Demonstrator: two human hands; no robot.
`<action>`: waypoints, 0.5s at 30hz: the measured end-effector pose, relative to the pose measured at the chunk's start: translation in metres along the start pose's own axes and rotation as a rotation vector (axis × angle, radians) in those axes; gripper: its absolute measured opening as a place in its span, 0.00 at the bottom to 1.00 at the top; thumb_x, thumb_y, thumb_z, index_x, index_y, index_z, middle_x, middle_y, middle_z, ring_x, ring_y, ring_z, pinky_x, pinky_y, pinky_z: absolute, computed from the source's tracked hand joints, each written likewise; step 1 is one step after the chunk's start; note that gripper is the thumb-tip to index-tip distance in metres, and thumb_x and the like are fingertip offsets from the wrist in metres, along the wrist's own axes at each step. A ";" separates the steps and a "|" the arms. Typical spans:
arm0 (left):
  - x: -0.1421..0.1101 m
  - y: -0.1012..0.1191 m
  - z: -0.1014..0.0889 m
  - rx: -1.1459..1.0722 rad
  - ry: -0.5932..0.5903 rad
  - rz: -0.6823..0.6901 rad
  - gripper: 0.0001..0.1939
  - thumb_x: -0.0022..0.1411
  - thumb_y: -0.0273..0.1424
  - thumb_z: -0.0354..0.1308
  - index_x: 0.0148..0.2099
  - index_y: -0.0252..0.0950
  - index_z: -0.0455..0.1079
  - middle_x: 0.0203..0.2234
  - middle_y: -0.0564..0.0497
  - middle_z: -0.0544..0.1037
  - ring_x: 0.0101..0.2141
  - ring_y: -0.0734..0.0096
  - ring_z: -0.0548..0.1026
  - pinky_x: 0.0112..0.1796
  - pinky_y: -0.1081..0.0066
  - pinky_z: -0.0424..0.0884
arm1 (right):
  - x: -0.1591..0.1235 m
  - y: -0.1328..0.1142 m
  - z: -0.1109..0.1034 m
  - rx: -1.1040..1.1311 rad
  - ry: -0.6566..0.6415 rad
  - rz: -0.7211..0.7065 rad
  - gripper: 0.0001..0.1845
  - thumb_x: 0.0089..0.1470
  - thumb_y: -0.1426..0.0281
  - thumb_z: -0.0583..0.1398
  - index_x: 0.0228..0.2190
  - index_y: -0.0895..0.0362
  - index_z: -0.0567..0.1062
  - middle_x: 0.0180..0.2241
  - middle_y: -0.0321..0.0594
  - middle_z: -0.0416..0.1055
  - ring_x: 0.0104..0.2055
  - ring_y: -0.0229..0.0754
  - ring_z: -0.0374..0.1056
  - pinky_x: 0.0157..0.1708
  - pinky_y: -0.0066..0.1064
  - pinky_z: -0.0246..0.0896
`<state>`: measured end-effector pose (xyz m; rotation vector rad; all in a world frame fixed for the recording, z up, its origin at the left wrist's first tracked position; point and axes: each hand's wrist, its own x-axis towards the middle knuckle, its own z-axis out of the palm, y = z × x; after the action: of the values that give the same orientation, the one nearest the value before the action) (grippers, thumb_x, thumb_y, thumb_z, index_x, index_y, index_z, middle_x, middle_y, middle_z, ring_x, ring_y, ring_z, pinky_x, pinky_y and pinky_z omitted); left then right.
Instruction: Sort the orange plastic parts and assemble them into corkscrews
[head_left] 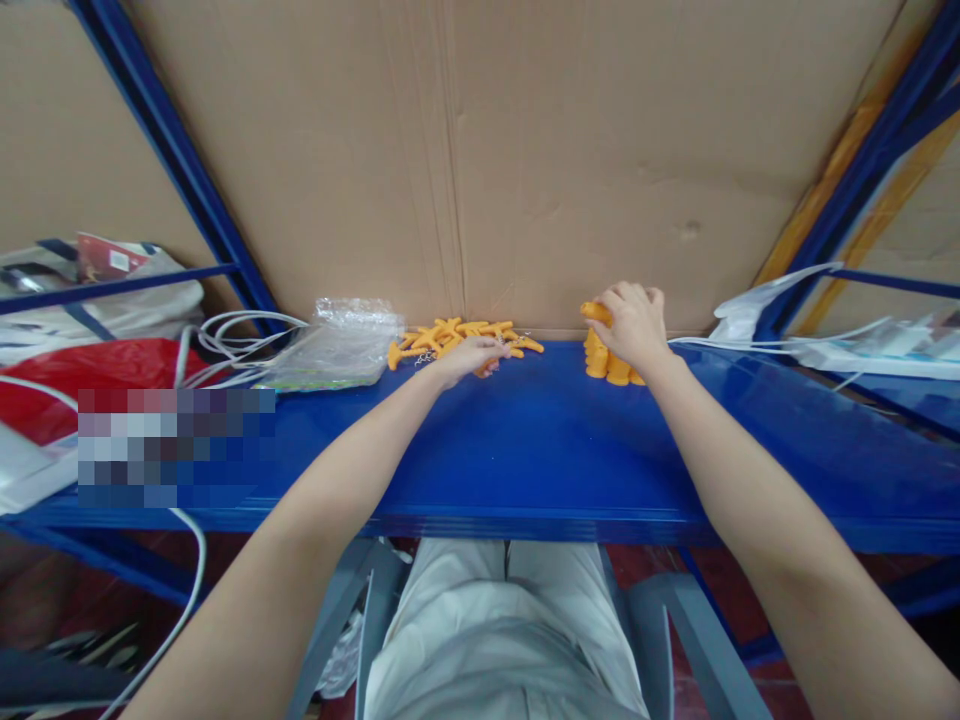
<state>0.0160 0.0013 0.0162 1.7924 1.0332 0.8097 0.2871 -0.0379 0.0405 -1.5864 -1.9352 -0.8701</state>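
My right hand (636, 318) is closed around a small orange cylinder-like piece (597, 313), held over a group of similar orange pieces (616, 370) standing together on the blue tabletop (525, 450). To the left, my left hand (471, 362) reaches to the near side of a heap of orange branched plastic pieces (442, 335). Its fingers are closed on an orange piece (486, 369), partly covered by the hand. Thin metal chains (425, 356) show among the heaped pieces.
A clear plastic bag (341, 345) lies left of the heap. Looped white cables (240, 330), a red bag (127, 375) and a pale cloth bag (157, 295) are further left. Brown cardboard (540, 180) walls the back, and blue posts (187, 170) frame the sides.
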 end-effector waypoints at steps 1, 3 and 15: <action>0.002 -0.003 -0.002 0.012 0.035 0.024 0.11 0.61 0.36 0.64 0.30 0.34 0.72 0.18 0.54 0.70 0.22 0.77 0.68 0.24 0.77 0.63 | 0.000 0.003 0.002 0.013 -0.004 0.036 0.16 0.62 0.64 0.54 0.45 0.60 0.74 0.47 0.55 0.72 0.51 0.57 0.63 0.51 0.49 0.53; 0.007 -0.009 -0.006 0.028 0.097 0.059 0.11 0.60 0.36 0.65 0.31 0.34 0.72 0.21 0.52 0.75 0.24 0.76 0.71 0.27 0.76 0.67 | 0.000 0.005 0.006 0.050 -0.047 0.092 0.18 0.61 0.61 0.55 0.45 0.60 0.75 0.46 0.56 0.72 0.51 0.58 0.64 0.49 0.49 0.54; 0.013 -0.016 -0.002 0.108 0.193 0.258 0.08 0.60 0.31 0.63 0.40 0.31 0.77 0.34 0.45 0.83 0.36 0.66 0.79 0.36 0.70 0.73 | 0.002 -0.007 0.005 0.062 -0.639 0.171 0.21 0.54 0.68 0.58 0.48 0.59 0.78 0.45 0.50 0.79 0.44 0.49 0.74 0.45 0.36 0.61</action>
<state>0.0151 0.0174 0.0035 1.9963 0.9952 1.1209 0.2797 -0.0332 0.0373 -2.1315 -2.1493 -0.2344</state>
